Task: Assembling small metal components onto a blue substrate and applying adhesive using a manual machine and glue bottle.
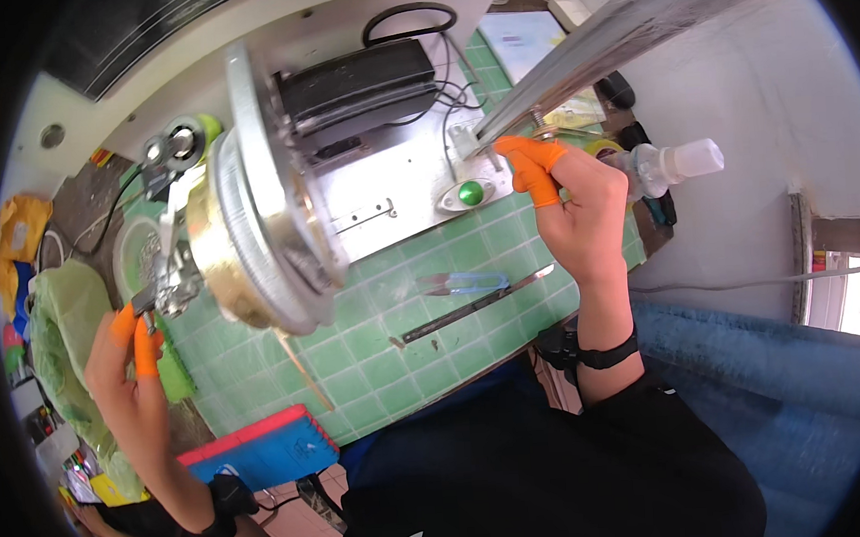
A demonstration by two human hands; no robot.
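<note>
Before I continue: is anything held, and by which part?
Left hand seems to pinch the metal fitting at its left end; whether the right hand, by the metal bar, holds anything can't be told.

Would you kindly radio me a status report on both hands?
Left hand: at metal fitting beside wheel, grip unclear. Right hand: curled near slanted bar, grip unclear. Dark strip on green tabletop, apart from hands.

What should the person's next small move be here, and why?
Perhaps a slight adjustment with the left hand at the metal fitting beside the large wheel: its orange-covered fingertips sit at that fitting, while the right hand is near the lower end of the sloping bar.
</note>
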